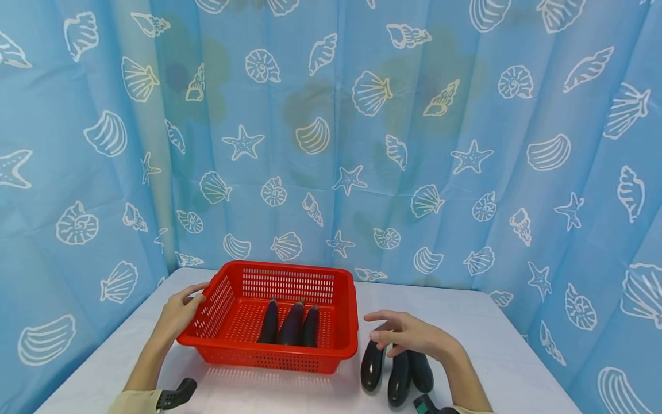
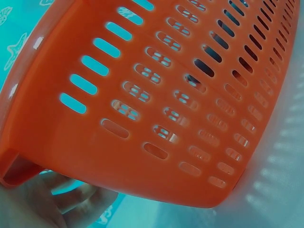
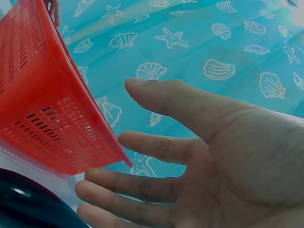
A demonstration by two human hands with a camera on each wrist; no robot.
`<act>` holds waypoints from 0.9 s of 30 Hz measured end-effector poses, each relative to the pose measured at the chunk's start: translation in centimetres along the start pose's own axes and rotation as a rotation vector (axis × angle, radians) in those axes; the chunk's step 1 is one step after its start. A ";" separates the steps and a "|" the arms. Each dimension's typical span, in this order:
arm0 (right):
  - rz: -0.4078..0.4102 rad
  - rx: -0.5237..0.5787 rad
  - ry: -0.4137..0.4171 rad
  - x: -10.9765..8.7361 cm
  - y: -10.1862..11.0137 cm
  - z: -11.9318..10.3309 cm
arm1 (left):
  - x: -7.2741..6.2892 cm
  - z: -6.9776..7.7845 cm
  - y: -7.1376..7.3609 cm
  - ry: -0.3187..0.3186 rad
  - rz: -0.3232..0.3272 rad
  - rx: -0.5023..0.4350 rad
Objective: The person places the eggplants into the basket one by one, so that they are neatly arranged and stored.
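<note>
Red basket point(image 1: 258, 347) held three eggplants point(image 1: 291, 325)

They lay side by side toward the basket's near right part. The left hand point(image 1: 178, 311) was at the basket's left rim; whether it pinched the plastic, the views could not tell. The right hand point(image 1: 414, 334), fingers spread, hovered over the far ends of three other eggplants point(image 1: 399, 382) (glossy, nearly black) on the bench point(image 1: 496, 356), just right of the basket.
</note>
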State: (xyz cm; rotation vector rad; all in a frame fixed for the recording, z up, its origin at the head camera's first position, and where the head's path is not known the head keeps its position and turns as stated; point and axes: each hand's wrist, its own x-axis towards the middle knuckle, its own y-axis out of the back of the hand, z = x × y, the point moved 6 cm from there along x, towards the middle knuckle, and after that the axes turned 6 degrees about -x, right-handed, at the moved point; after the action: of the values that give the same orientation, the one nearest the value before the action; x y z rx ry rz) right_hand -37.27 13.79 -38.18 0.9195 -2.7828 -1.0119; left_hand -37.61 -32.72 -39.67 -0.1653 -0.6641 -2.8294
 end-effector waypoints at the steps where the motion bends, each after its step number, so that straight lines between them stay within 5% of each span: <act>1: -0.002 -0.002 -0.003 -0.1 0.0 0.1 | 0.0 0.0 0.0 -0.001 -0.001 -0.001; 27: 0.111 -0.151 -0.106 -2.5 2.6 2.3 | -0.1 -0.1 -0.1 0.010 0.000 -0.015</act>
State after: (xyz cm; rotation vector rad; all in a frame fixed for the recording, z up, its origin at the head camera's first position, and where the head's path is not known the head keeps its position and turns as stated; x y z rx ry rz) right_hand -37.11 18.05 -37.99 0.7052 -2.7572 -1.2673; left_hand -37.55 -32.66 -39.78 -0.1533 -0.6410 -2.8334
